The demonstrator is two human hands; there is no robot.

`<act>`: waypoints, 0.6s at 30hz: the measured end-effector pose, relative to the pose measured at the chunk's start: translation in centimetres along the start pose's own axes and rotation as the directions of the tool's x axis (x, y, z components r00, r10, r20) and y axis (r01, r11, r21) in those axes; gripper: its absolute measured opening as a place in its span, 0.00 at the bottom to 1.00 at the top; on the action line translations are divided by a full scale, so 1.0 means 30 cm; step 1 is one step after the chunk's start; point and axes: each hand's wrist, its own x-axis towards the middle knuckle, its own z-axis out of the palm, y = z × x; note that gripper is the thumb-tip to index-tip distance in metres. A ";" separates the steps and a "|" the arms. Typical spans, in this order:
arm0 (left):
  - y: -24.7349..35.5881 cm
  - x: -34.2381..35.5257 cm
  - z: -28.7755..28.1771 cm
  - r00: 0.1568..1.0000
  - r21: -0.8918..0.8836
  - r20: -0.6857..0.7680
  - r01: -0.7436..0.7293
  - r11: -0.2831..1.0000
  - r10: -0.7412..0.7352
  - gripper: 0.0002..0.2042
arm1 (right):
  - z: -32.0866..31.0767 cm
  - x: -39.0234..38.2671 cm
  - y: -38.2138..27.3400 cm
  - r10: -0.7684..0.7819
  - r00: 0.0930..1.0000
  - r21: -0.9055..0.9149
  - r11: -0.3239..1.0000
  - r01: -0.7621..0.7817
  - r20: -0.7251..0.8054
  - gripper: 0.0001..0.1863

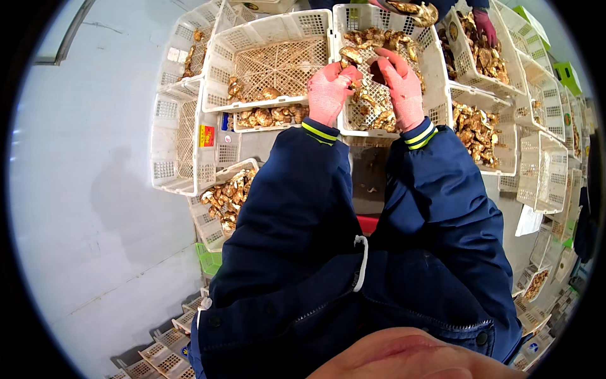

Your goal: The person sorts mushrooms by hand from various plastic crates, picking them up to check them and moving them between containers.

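Observation:
Both my hands, in pink knit gloves, are over a white plastic crate [440,82] with brown-and-cream mushrooms [379,39] on its slatted floor. My left hand [329,93] is closed, thumb and fingers pinched around a small brown mushroom piece [355,83]. My right hand [403,88] curls its fingers about a dark brown thing [377,73]; it may be a mushroom cap, but its kind is not clear. A pale mushroom [351,55] lies just beyond my left fingertips. More mushrooms [384,120] rest near the crate's close edge, between my wrists.
Left stands a white crate [278,63] with a few mushrooms, over another crate of mushrooms [271,117]. Crates of mushrooms [475,136] stand at right. A co-worker's gloved hand [485,26] reaches into one at far right; another large mushroom [413,11] is held at the far edge.

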 end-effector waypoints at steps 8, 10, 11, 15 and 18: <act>0.001 -0.005 0.018 0.873 -0.299 0.445 0.356 0.885 -0.200 0.15 | -0.022 0.032 -0.022 -0.037 0.949 0.178 0.984 -0.020 0.312 0.26; -0.003 -0.003 0.024 0.828 -0.298 0.510 0.424 0.855 -0.233 0.15 | -0.025 0.034 -0.031 -0.024 0.943 0.135 0.991 -0.023 0.333 0.23; -0.011 -0.001 0.017 0.827 -0.299 0.508 0.432 0.851 -0.241 0.15 | -0.027 0.023 -0.049 0.011 0.978 -0.061 0.998 0.002 0.209 0.20; -0.045 0.000 0.025 0.878 -0.250 0.402 0.378 0.891 -0.260 0.17 | -0.038 0.028 -0.016 -0.072 0.997 -0.212 0.975 0.071 0.006 0.17; -0.081 0.006 0.015 0.939 0.053 0.289 0.181 0.982 -0.189 0.17 | -0.042 0.044 0.020 -0.152 0.988 -0.316 0.938 0.141 -0.011 0.17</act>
